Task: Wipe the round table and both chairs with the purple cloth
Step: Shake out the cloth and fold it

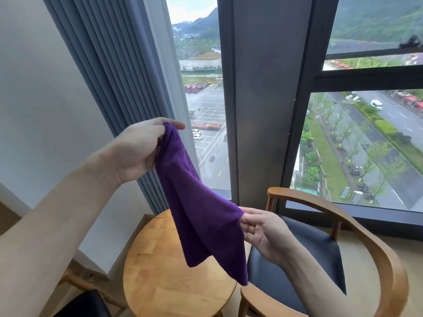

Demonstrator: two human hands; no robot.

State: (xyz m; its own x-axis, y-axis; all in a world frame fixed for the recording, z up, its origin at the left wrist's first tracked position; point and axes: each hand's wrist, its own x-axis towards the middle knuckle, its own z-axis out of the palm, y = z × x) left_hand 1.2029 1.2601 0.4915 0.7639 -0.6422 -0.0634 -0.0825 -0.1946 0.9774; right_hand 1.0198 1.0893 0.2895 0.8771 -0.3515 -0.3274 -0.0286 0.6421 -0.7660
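The purple cloth (pixel 196 209) hangs in the air between my hands, above the round wooden table (pixel 160 277). My left hand (pixel 139 149) is raised and grips the cloth's upper end. My right hand (pixel 263 232) is lower and pinches the cloth's right edge. A wooden chair with a curved back (pixel 375 239) and dark seat (pixel 304 257) stands to the right of the table. At the bottom left, the dark seat of a second chair (pixel 84 305) shows partly.
Grey curtains (pixel 109 65) hang behind the table on the left. A large dark-framed window (pixel 272 99) fills the back and right. A white wall (pixel 34 99) stands at the left.
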